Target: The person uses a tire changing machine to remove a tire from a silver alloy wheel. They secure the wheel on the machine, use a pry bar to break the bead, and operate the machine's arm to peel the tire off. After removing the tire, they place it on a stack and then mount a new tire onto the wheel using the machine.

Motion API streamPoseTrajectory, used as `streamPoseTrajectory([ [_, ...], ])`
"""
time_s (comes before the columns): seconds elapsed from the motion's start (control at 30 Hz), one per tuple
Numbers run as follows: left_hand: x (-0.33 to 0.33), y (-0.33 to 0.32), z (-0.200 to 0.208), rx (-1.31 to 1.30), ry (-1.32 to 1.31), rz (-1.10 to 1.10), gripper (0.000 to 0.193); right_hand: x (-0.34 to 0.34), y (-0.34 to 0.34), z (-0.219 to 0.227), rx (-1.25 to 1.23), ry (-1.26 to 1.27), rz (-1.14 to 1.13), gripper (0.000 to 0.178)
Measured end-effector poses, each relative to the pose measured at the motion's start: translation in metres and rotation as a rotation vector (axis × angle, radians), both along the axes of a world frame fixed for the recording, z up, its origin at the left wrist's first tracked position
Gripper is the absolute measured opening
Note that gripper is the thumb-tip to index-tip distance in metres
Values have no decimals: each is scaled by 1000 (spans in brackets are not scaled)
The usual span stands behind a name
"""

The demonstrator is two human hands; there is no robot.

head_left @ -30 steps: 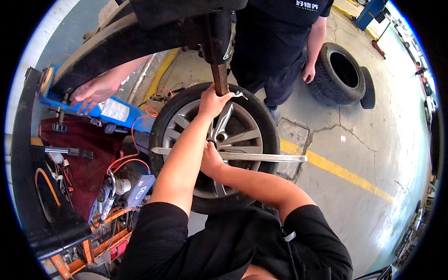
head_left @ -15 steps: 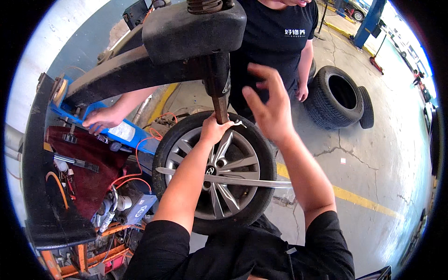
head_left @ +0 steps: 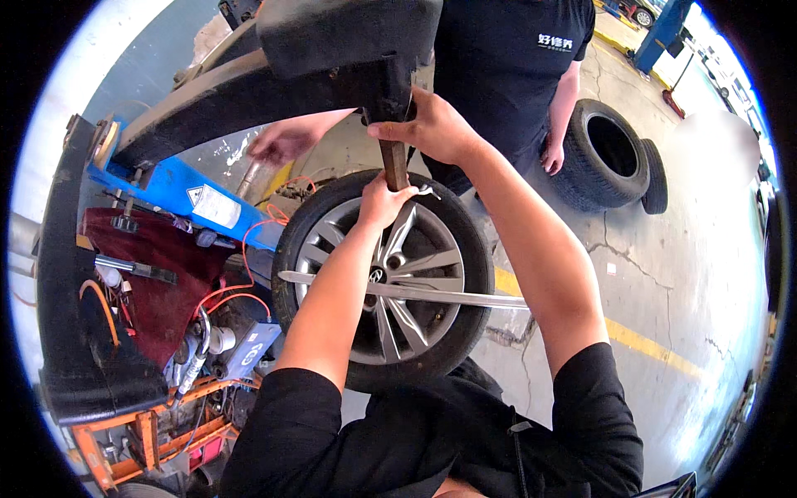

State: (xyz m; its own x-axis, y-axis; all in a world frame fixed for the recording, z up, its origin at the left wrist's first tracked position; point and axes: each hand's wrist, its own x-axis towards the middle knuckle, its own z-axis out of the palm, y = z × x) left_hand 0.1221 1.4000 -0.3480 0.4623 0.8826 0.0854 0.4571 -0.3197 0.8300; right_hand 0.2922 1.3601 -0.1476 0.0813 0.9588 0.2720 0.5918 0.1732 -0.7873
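My left hand [head_left: 383, 204] is closed round the lower end of a vertical metal shaft [head_left: 393, 163] on a tire changer, with its thumb against the small pale mounting head [head_left: 426, 191]. Higher up, my right hand [head_left: 437, 129] grips the shaft just under the black housing [head_left: 344, 41]; its thumb crosses the front and some fingers are hidden behind. Below both hands lies an alloy wheel [head_left: 404, 309] with its black tire [head_left: 470, 344]. A long flat tire lever [head_left: 448, 296] rests across the wheel, passing under my left forearm.
A co-worker in a black shirt [head_left: 506, 75] stands opposite, one blurred hand [head_left: 286, 141] left of the shaft. The machine's blue arm [head_left: 178, 195], orange hose [head_left: 241, 312] and orange tool rack [head_left: 145, 440] are at left. Loose tires [head_left: 610, 158] stand at right.
My right hand has come left from open air onto the shaft. The co-worker's hand has left the blue arm, moving up and right. My left hand keeps its hold.
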Motion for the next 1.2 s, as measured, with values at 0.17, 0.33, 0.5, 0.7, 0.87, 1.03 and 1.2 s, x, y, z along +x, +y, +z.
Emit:
streamPoseTrajectory([
  [0.17,-11,-11,12,-148,67,29,52,-15,-1,-13,-3,313,137,54],
  [0.33,-16,-17,22,-68,-128,27,56,-31,-6,-16,22,488,106,63],
  [0.5,-33,-8,30,-52,-93,42,54,-61,-9,-51,-97,508,62,65],
  [0.7,-9,-15,33,-90,-91,11,64,-11,-36,-57,-11,528,-52,125],
  [0.87,-28,-5,17,-67,-44,33,65,-13,-74,208,958,-97,-224,95],
  [1.03,-17,-12,32,-20,-125,-2,61,-18,-3,438,915,-535,-346,48],
  [1.2,-21,-12,40,-88,-147,-96,70,-17,43,421,567,-393,-37,40],
])
